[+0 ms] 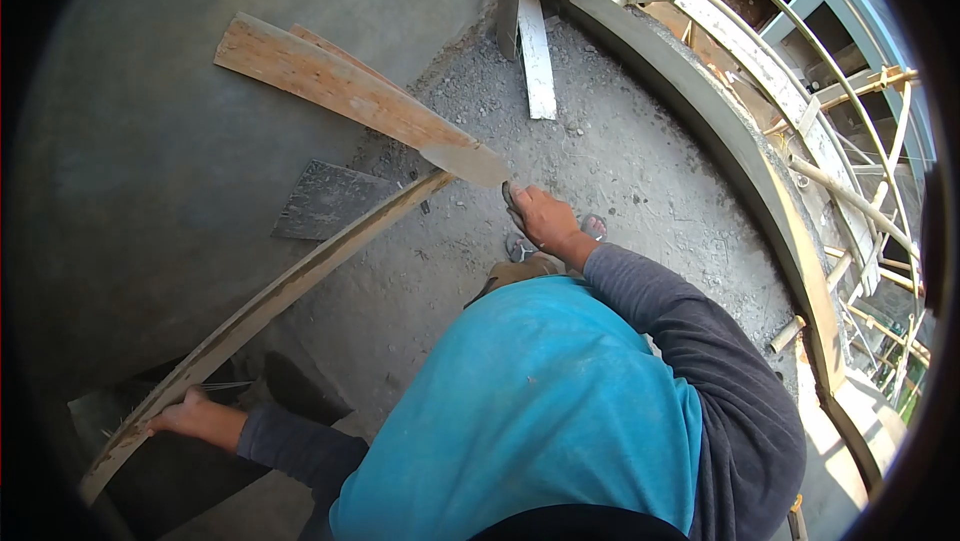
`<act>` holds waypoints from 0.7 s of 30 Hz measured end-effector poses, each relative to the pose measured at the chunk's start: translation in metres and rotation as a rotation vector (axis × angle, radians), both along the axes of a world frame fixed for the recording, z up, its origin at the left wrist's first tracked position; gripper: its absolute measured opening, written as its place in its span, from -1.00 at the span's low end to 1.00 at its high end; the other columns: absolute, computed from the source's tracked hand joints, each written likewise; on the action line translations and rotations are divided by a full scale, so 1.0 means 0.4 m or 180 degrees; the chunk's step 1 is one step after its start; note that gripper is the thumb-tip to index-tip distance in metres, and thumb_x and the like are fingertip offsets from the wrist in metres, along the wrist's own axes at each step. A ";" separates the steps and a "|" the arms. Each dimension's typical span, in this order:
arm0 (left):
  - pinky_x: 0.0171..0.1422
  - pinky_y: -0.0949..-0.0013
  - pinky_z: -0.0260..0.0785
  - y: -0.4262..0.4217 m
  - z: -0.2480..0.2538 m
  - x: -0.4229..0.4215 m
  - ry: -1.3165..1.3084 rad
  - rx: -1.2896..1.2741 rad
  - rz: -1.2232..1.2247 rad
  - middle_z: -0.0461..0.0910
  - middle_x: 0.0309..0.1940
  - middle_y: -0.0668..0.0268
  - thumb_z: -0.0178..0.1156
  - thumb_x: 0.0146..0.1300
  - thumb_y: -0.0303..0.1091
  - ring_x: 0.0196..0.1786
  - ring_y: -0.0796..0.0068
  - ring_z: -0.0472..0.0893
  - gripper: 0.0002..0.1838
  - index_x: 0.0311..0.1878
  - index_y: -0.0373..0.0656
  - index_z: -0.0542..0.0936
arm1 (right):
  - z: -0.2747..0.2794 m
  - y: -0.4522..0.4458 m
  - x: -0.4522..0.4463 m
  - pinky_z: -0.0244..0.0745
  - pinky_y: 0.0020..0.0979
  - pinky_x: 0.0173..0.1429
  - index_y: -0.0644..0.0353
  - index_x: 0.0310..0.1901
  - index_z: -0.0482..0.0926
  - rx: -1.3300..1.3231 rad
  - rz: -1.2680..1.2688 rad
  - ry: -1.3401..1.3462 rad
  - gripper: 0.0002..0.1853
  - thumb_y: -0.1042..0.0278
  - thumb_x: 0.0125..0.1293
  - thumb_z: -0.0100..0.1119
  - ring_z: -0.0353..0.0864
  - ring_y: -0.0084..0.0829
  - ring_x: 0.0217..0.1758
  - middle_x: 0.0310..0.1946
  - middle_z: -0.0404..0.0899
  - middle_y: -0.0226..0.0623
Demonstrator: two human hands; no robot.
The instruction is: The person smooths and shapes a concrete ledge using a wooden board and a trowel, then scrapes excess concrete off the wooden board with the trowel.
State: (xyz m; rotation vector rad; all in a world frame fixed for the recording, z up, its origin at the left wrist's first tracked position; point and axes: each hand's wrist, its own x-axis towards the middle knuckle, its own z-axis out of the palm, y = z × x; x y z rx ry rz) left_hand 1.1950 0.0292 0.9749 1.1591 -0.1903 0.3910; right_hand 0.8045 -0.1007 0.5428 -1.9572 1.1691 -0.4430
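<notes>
My right hand [545, 219] is closed around the dark handle of a trowel, its long, pale blade [465, 163] pointing left. In view, the blade overlaps the lower end of a brown wooden plank [330, 81] and lies close to the tip of a long wooden batten [300, 281]; contact cannot be made out. At lower left, my left hand [188, 416] grips that batten near its far end, with some fingers hidden. The batten runs diagonally along a smooth grey wall [150, 201].
A grey flat board [325, 203] rests behind the batten. A white strip of board [537, 56] lies on the gritty floor [650, 181]. A curved concrete curb [720, 126] borders the right, with bamboo scaffolding [850, 201] beyond. A short pole [788, 334] sits by the curb.
</notes>
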 end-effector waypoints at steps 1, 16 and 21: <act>0.51 -0.03 -0.09 -0.003 0.002 -0.006 0.0114 -0.0036 -0.0011 0.20 0.44 0.37 -0.30 0.20 0.54 0.45 0.17 0.17 -0.08 0.37 0.00 0.30 | -0.044 -0.008 0.006 0.47 -0.03 0.02 0.14 0.21 0.24 0.0537 -0.0228 0.0419 -0.53 0.15 0.34 0.01 0.55 0.06 -0.01 0.02 0.47 0.03; 0.50 0.00 -0.09 -0.005 0.004 0.007 0.0111 -0.0026 0.0038 0.24 0.41 0.33 -0.23 0.27 0.45 0.43 0.17 0.20 -0.13 0.39 -0.07 0.28 | -0.124 -0.017 -0.025 0.48 0.02 -0.06 0.16 0.12 0.28 0.0686 -0.0248 0.0638 -0.61 0.20 0.33 0.00 0.57 0.09 -0.08 -0.08 0.51 0.08; 0.50 0.00 -0.14 -0.018 0.006 -0.056 0.0002 0.0128 0.0092 0.19 0.44 0.34 -0.22 0.25 0.47 0.45 0.19 0.16 -0.12 0.42 -0.01 0.23 | -0.089 -0.012 -0.072 0.48 0.00 -0.03 0.17 0.12 0.28 0.0747 -0.0807 0.0474 -0.60 0.15 0.35 -0.02 0.57 0.11 -0.08 -0.06 0.50 0.08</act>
